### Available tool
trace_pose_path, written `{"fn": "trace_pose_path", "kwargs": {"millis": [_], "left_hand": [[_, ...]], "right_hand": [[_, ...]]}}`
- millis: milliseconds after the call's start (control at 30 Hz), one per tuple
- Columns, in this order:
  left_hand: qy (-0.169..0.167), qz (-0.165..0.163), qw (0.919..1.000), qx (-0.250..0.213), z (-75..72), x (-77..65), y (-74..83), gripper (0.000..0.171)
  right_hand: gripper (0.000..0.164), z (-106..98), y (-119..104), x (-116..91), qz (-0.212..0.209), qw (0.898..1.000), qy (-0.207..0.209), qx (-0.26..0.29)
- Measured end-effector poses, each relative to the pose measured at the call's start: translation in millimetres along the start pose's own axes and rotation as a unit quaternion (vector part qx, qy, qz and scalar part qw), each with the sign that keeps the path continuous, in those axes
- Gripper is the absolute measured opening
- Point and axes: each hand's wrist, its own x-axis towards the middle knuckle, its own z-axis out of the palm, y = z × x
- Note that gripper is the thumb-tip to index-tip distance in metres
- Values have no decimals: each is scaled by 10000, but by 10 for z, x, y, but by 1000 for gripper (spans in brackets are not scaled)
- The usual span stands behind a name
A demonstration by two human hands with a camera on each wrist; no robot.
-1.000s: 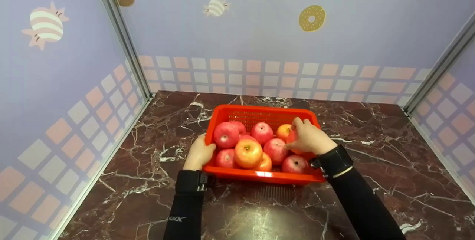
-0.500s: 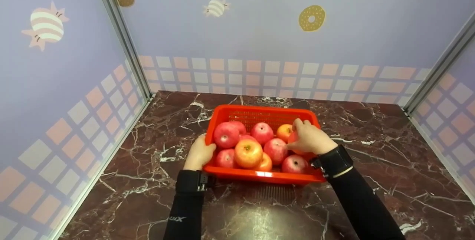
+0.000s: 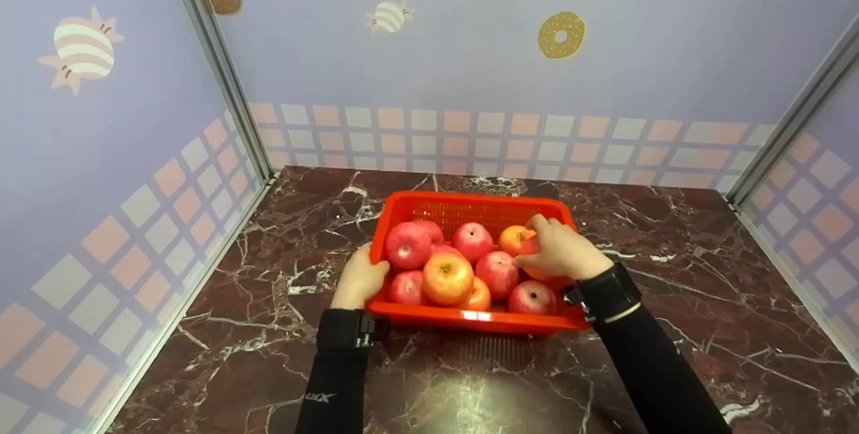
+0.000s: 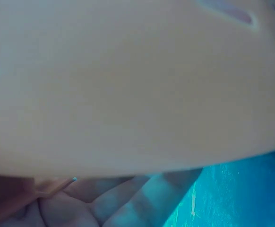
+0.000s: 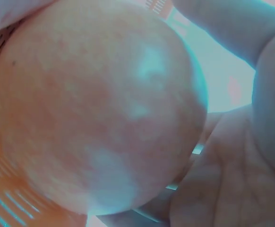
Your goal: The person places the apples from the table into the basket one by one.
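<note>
A red plastic basket filled with red and yellow-orange apples stands on the table. My left hand grips the basket's left side, thumb over the rim. Its wrist view is mostly filled by a blurred pale surface, with part of the palm below. Inside the basket's right end, my right hand holds a red apple between thumb and fingers, mostly covered by the hand. The right wrist view has a large apple close up, with the palm and fingers beside it. A yellow apple sits on top near the middle.
The dark red marbled table extends around the basket. A patterned back wall and side panels, such as the left panel, enclose it.
The right hand has shifted very slightly, and a little more of an orange-yellow apple shows beneath it. The view has tilted slightly. The left hand and basket hold their places.
</note>
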Motion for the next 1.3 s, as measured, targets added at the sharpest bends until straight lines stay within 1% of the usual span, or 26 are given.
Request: {"fn": "trace_pose_path", "kwargs": {"millis": [200,400,533,833,967,1133,1167,1300], "left_hand": [[5,11,10000,-50,1,0,-2,45],[-6,-10,10000,-69,1,4,-1,46],[-15,20,10000,-35,1,5,1,46],[-25,39,9999,-106,1,12,5,45],[-56,51,9999,-105,1,15,-2,44],[-105,68,9998,-166,-13,18,4,45],[-129,38,9997,-184,-18,17,6,45],[-266,-251,9990,-261,-39,-11,20,52]], "right_hand": [[73,12,2,-15,-50,9999,96,31],[70,9,10,-38,-293,9986,429,136],[70,-13,3,-56,-404,9973,570,224],[84,-78,-21,-59,-523,9939,838,496],[95,-145,-34,-71,-420,9926,949,634],[108,-255,11,-87,-104,9917,1135,595],[110,-273,30,-87,-49,9910,1199,585],[113,-329,124,-81,91,9869,1503,579]]}}
